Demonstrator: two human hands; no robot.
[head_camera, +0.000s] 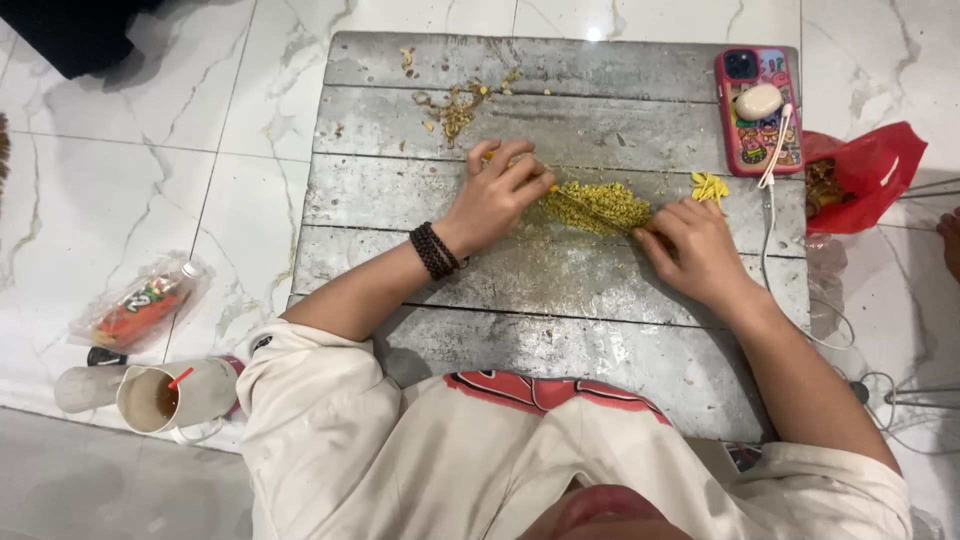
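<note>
Head view, work surface: a grey board of weathered planks (560, 290) lies on a white marbled floor (150, 180), with the person seated at its near edge.
Head view, material: a heap of yellow-green chopped bits (598, 205) sits at mid-board, between the two hands.
Head view, left hand (497, 197): fingers curled shut around what seems to be a yellow-handled knife (575, 202), its thin blade lying across the heap; a dark beaded bracelet (435, 250) circles the wrist.
Head view, right hand (693, 245): palm down, fingers bent, fingertips pressing the right end of the heap; whether it pinches anything cannot be told.
Head view, arm pose: both forearms reach forward from rolled cream sleeves and converge on the heap.
Head view, progress: judging by the heap, much is already cut fine; a small pile of uncut yellow strips (709, 186) waits just to the right, and brownish scraps (455, 108) lie discarded at the far planks.
Head view, surroundings: a phone in a pink case (757, 110), a red plastic bag (868, 175), a cup with a red straw (160, 397).
</note>
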